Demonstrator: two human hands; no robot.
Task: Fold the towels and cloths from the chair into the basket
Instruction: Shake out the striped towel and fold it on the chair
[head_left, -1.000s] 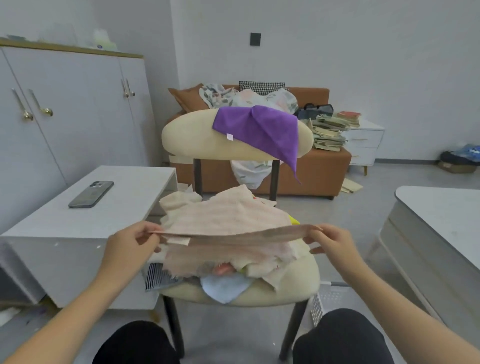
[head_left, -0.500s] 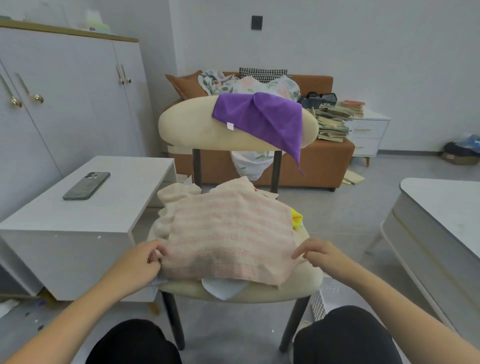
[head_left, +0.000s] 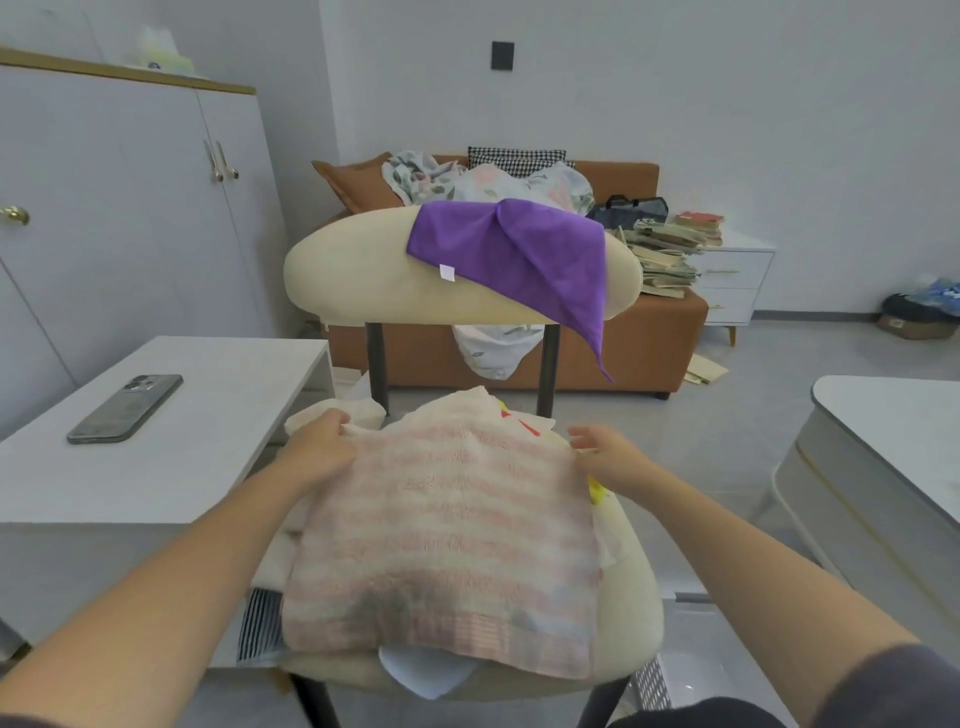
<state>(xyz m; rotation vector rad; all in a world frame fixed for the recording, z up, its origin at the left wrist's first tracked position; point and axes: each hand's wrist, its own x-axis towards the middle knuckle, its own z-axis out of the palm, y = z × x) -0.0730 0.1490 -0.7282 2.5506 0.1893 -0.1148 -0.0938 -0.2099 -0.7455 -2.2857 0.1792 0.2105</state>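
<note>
Moved: left hand (head_left: 319, 449) and right hand (head_left: 605, 452), from the near corners of the pink-striped towel (head_left: 447, 535) half a second ago to its far corners now.
Towel: spread flat on top of the pile of cloths on the chair seat (head_left: 631, 597); near edge hanging just over the seat's front.
Left hand: at the far left corner, fingers curled onto the towel's edge, pinching it.
Right hand: at the far right corner, fingers loosely bent toward the edge; grasping or only touching, cannot tell.
Under the towel: cream cloth (head_left: 332, 410) peeking out at far left, striped cloth (head_left: 257, 623) at near left, pale blue cloth (head_left: 431, 675) at the front, yellow item (head_left: 596, 491) at right, just beside the right wrist.
Purple cloth (head_left: 519, 260): draped over the right part of the chair backrest (head_left: 353, 275), one corner hanging down, white tag showing.
Basket (head_left: 652, 680): white, perforated wall, on the floor below the seat's right front, mostly hidden.
Side table (head_left: 218, 395): left of the chair, with a phone (head_left: 124, 408) lying camera side up on it.
Behind the chair: orange sofa (head_left: 649, 338) heaped with floral bedding (head_left: 467, 179); stack of books (head_left: 665, 249) at its right end.
</note>
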